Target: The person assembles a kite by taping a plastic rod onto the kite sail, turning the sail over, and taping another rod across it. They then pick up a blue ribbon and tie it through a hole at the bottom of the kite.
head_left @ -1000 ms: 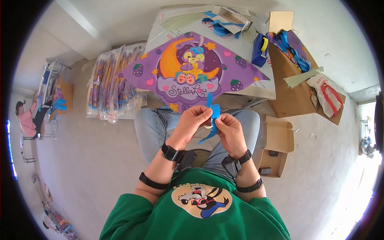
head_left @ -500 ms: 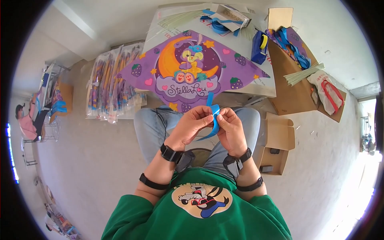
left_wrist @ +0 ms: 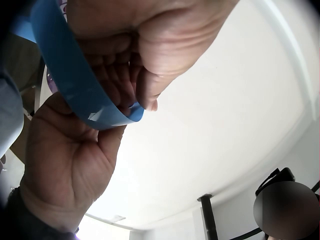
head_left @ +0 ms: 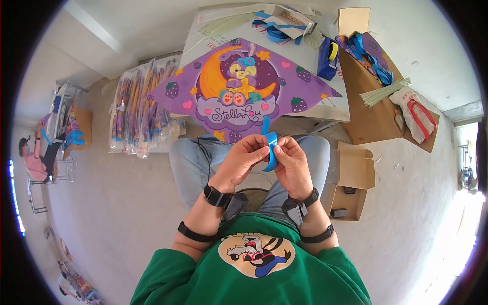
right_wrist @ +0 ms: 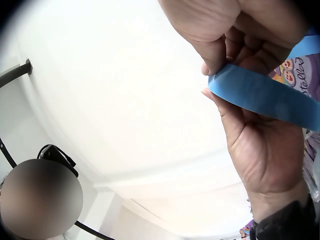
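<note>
A blue ribbon (head_left: 271,155) curves in a loop between both hands, just below the near corner of a purple kite (head_left: 241,91) printed with a cartoon rabbit and moon. One end of the ribbon reaches up over the kite's lower edge. My left hand (head_left: 243,158) pinches the ribbon between thumb and fingers. Close beside it, my right hand (head_left: 293,165) grips the same ribbon with thumb and fingertips. In the right wrist view the ribbon (right_wrist: 260,95) bends right at both sets of fingertips. Curled fingers partly hide where it is held.
The kite lies on a white-topped table (head_left: 335,109). Further back are a box with blue ribbon (head_left: 277,34) and a blue tape dispenser (head_left: 329,60). Bagged kites (head_left: 145,107) lie left; a cardboard box (head_left: 368,119) stands right. Another person (head_left: 34,160) sits far left.
The ribbon's loose tail, which hung toward the lower left, has been drawn up into a tighter loop between the hands. Both hands stay almost in place.
</note>
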`<state>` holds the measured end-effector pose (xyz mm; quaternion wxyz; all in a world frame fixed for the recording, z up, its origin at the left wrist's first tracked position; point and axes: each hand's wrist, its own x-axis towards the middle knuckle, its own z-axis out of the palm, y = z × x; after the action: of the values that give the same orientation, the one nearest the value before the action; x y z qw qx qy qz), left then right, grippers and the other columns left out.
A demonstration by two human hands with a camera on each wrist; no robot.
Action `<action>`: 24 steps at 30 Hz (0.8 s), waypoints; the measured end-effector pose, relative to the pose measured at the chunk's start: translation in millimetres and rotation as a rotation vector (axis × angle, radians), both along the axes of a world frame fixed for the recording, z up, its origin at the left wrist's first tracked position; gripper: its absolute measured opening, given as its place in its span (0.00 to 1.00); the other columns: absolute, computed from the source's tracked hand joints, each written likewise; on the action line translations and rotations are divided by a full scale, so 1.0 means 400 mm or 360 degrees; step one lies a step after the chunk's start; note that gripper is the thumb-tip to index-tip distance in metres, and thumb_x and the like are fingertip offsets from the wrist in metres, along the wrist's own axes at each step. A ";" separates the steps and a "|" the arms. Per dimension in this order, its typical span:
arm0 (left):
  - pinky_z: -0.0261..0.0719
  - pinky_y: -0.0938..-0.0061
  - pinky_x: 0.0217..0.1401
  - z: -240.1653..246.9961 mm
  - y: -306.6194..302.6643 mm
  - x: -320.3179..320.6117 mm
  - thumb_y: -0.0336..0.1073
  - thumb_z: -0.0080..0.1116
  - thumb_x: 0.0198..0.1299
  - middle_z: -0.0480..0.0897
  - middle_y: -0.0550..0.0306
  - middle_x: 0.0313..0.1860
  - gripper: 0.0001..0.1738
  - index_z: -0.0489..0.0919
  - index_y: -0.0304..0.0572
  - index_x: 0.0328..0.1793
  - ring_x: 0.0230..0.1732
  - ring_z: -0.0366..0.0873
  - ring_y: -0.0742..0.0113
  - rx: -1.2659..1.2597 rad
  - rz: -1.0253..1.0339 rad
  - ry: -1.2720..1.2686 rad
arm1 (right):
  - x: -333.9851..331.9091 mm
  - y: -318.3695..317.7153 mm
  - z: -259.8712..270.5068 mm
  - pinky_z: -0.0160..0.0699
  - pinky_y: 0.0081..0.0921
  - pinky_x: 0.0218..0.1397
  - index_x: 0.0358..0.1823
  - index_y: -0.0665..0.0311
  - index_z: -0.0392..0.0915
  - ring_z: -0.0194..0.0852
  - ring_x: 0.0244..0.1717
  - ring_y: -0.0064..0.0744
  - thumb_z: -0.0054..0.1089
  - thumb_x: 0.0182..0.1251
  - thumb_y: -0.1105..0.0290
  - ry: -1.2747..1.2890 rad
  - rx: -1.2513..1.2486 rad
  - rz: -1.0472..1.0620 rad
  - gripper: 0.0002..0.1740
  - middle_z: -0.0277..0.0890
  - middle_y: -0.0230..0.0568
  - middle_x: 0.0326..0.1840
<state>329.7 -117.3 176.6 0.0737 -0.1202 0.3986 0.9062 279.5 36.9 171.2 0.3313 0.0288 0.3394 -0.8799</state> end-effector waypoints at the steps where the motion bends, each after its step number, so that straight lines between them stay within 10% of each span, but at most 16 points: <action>1: 0.76 0.79 0.51 -0.002 0.000 0.000 0.33 0.63 0.64 0.80 0.65 0.43 0.10 0.78 0.44 0.49 0.44 0.78 0.76 0.0000 0.0001 0.0000 | 0.000 -0.001 0.000 0.80 0.17 0.38 0.44 0.61 0.71 0.78 0.36 0.18 0.58 0.71 0.76 0.0003 0.0005 0.0000 0.06 0.79 0.32 0.39; 24: 0.77 0.75 0.55 -0.016 -0.005 0.003 0.31 0.63 0.65 0.81 0.63 0.47 0.12 0.78 0.42 0.53 0.48 0.79 0.73 0.0017 -0.0005 -0.0025 | 0.002 0.000 0.001 0.79 0.17 0.40 0.44 0.62 0.70 0.78 0.37 0.19 0.58 0.71 0.77 0.0003 0.0004 -0.0013 0.06 0.78 0.32 0.39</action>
<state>330.8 -119.1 170.4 0.0790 -0.1262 0.3934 0.9073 280.1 36.7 171.5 0.3274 0.0298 0.3407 -0.8808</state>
